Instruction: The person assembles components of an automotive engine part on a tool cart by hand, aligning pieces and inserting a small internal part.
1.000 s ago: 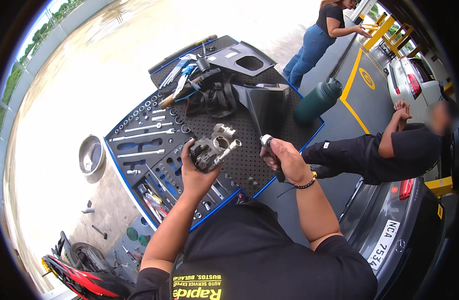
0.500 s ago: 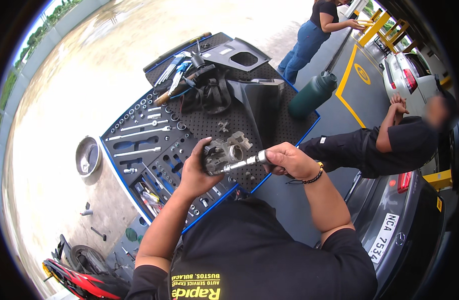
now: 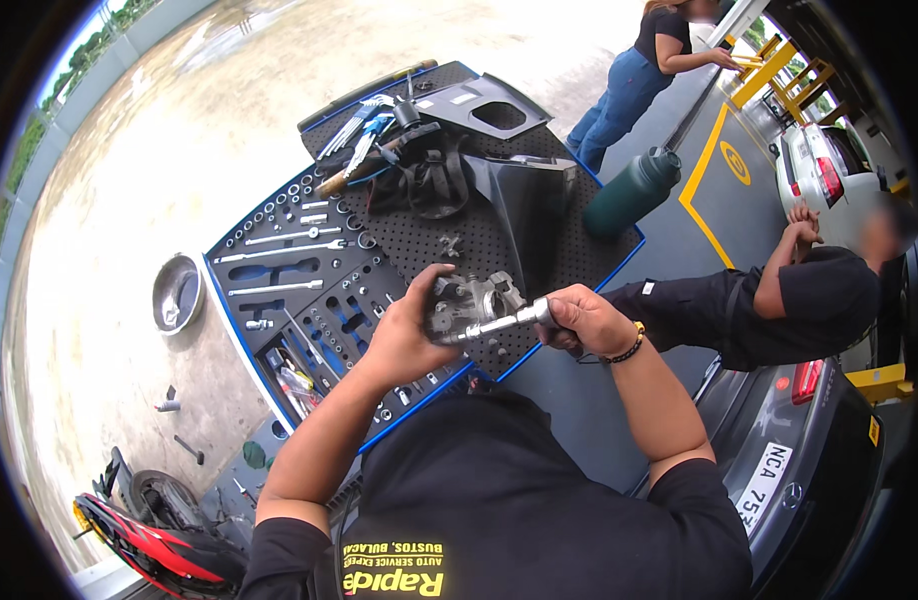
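Note:
My left hand (image 3: 403,338) is closed around a grey cast-metal part (image 3: 476,296) with a round bore, which looks like a throttle body. In my right hand (image 3: 593,324) is a ratchet wrench (image 3: 507,323) with an extension and socket. The socket end reaches the near side of the metal part by my left fingers; whether it sits on a fastener I cannot tell. Both hands are above the near part of a black perforated tool-cart top (image 3: 409,240). A small metal piece (image 3: 449,245) lies on that top, just beyond the part.
Sockets and wrenches fill the foam tray (image 3: 289,275) at left. Farther back are hex keys (image 3: 364,140), a black pouch (image 3: 424,185) and a dark panel (image 3: 524,215). A green bottle (image 3: 634,190) lies tilted at the right edge. One person (image 3: 799,300) stands close right, another (image 3: 629,90) farther off.
The metal part has turned a little in my left hand, and my left fingers have shifted. The ratchet stays against it in my right hand. The whole view has shifted slightly.

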Available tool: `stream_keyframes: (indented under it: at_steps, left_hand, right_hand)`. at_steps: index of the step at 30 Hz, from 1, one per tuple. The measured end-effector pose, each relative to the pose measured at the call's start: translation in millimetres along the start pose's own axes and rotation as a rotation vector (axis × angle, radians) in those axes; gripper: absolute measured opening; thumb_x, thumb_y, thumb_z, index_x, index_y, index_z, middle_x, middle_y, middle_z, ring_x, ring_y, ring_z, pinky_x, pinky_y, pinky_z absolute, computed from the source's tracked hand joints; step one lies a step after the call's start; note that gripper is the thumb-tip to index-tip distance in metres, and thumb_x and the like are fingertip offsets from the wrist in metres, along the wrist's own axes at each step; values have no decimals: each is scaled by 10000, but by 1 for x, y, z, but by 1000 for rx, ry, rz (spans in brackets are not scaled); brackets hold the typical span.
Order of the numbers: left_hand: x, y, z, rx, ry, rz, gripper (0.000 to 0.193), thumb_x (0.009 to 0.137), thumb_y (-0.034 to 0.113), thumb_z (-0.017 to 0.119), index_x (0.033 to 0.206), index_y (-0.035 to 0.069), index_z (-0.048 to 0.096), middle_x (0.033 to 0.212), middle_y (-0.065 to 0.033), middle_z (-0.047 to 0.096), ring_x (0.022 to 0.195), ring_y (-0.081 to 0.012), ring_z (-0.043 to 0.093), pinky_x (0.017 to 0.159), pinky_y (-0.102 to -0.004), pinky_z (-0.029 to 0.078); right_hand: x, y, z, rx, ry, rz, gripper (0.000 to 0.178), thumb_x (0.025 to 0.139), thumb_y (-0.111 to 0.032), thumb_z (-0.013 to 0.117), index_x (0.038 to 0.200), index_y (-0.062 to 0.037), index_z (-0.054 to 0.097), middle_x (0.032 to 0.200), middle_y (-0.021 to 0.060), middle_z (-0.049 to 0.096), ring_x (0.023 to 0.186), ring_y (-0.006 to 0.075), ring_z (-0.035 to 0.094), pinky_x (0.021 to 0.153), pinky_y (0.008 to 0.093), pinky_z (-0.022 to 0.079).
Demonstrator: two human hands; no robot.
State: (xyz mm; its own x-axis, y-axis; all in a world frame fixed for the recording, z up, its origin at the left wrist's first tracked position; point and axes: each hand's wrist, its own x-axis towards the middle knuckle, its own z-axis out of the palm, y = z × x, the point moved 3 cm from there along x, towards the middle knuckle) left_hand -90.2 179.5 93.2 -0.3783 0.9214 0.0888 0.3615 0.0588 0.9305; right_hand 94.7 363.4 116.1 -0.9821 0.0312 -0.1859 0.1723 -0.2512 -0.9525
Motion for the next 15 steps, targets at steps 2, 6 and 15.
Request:
stream_keyframes:
  at_steps: [2, 6, 15]
  left_hand:
    - [2, -7, 4, 45, 97, 20, 924, 689, 48, 855, 1486, 134, 396, 1106, -111, 709, 1013, -239, 720, 927, -372, 553]
    - [4, -9, 0, 425, 387, 120, 895, 683, 85, 814, 1481, 155, 416, 1100, -138, 714, 1001, -352, 714, 887, -426, 566]
    - [22, -18, 1, 328, 86, -158, 989, 709, 236, 879, 1527, 134, 332, 1167, -224, 707, 1103, -417, 686, 970, -460, 533]
  right_hand:
    - [4, 12, -1, 66, 10, 16, 591, 1059, -547, 487, 897, 2, 633, 611, -18, 449, 518, 56, 383, 472, 229, 307]
    - [23, 25, 13, 161, 434, 58, 594, 1049, -616, 436, 1147, -44, 564, 677, -8, 435, 533, 51, 354, 492, 207, 302]
    - [42, 22, 0, -620, 669, 74, 528, 1043, -438, 586, 1253, 45, 554, 787, 101, 632, 732, 173, 583, 704, 346, 484]
